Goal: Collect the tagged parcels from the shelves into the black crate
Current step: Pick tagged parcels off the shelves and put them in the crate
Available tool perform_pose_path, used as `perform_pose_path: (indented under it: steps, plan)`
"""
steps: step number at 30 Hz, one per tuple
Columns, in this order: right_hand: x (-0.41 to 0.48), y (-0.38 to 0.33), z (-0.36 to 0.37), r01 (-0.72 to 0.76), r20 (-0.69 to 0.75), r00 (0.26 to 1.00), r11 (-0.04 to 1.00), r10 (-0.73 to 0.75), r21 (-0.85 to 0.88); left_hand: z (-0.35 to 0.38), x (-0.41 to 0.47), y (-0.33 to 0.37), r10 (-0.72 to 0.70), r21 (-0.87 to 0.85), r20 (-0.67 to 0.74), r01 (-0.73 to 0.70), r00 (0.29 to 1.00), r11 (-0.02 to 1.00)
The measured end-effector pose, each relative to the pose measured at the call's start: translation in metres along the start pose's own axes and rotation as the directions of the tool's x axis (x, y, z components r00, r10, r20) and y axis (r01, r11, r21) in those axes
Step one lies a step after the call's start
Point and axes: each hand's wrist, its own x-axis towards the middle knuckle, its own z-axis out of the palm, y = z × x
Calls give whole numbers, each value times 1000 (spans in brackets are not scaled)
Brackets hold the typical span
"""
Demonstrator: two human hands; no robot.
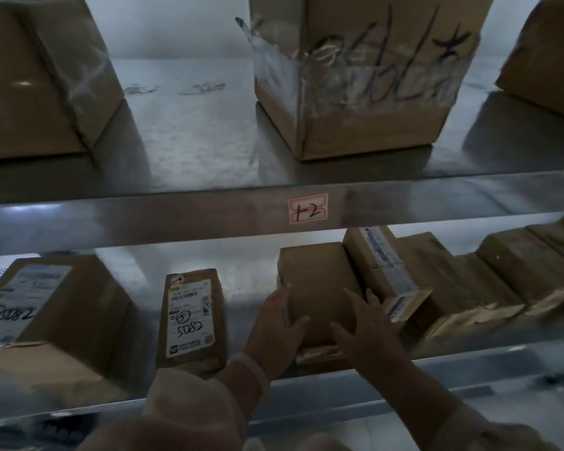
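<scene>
On the lower metal shelf [248,288] lies a plain brown parcel [316,275], flat and with no label showing. My left hand [274,333] grips its left edge, thumb on top. My right hand [368,330] holds its right side, fingers spread over the top. To the left stands a small parcel [191,317] with a white label reading 50582 and a small tag on its top corner. A bigger labelled box [39,317] sits at the far left. The black crate is not in view.
Right of the held parcel, a labelled box [383,265] leans against a row of several brown parcels [489,271]. The upper shelf [209,131] carries three large cartons, the middle one [365,76] taped and scribbled on. A sticker [308,208] reads 1-2 on the shelf edge.
</scene>
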Motion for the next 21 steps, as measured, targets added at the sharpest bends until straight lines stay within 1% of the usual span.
perform_pose_path:
  steps: [2,3,4,5,7,8,9,12,15,17,19,21]
  plan:
    - [0,0,0,2,8,1000,1000,-2,0,4,0,-3,-42,3,47,42,998,999]
    - [1,1,0,10,10,1000,1000,-11,27,3,0,-5,-56,23,59,55,997,998]
    - [2,2,-1,21,6,1000,996,-21,92,2,0,-8,-68,35,58,66,996,997]
    - [3,2,-1,24,-5,1000,980,-23,195,-1,0,-10,-82,28,50,80,995,996]
    - [5,3,-2,-1,-31,999,911,15,413,-8,-1,-15,-110,-3,30,110,993,994]
    - [6,4,-2,-22,-35,998,874,45,485,-11,-2,-18,-119,-17,25,120,993,993]
    - [8,6,-2,-47,-33,997,852,75,521,-13,-3,-20,-123,-24,25,123,992,992]
    - [11,13,2,-109,4,992,856,124,506,-14,-5,-25,-119,-26,15,119,993,993]
    - [11,14,7,-228,142,973,838,181,496,-15,-4,-26,-177,-67,27,178,984,982]
    - [14,11,8,-282,233,954,822,188,494,-19,-2,-28,-225,-91,20,226,974,970]
    - [15,6,8,-349,309,930,749,201,563,-22,-1,-31,-264,-119,9,263,965,957]
    - [14,0,7,-353,331,928,691,172,630,-23,-2,-32,-285,-175,2,281,959,944]
